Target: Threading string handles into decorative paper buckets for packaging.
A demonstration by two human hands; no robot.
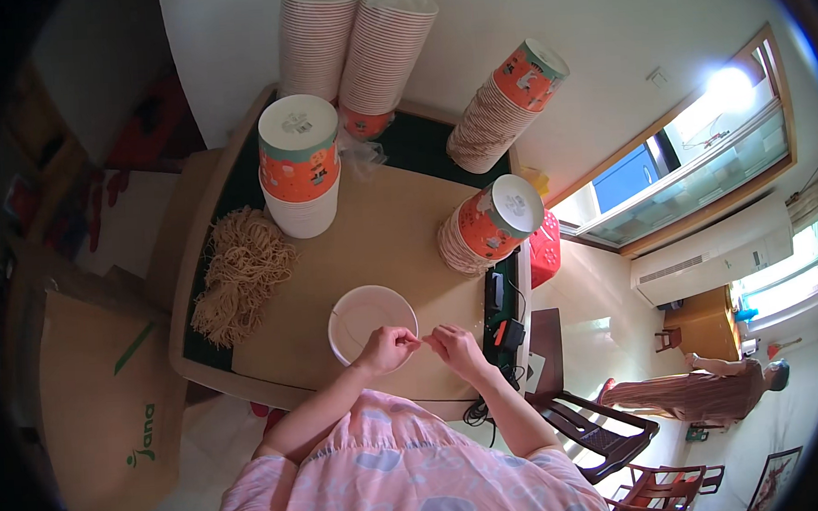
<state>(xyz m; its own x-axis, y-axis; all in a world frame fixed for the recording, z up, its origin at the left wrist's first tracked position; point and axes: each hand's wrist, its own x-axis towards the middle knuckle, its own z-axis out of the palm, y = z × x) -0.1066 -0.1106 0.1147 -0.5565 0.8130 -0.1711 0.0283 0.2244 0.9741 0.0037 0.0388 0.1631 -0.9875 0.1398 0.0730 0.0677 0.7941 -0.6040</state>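
Note:
My left hand and my right hand nearly meet in front of me, each with fingers pinched together. Whatever lies between the fingertips is too small to make out. Under my left hand an open white paper tub stands on the table, its inside facing up and its near side partly covered by that hand. A thin line like a strand of string shows at the tub's far left rim. To the left lies a loose heap of beige string.
Upturned orange-and-white tubs are stacked at the left and at the right. Taller stacks stand along the wall. Black adapters with cables sit at the table's right edge. A carton is at the left; another person stands far right.

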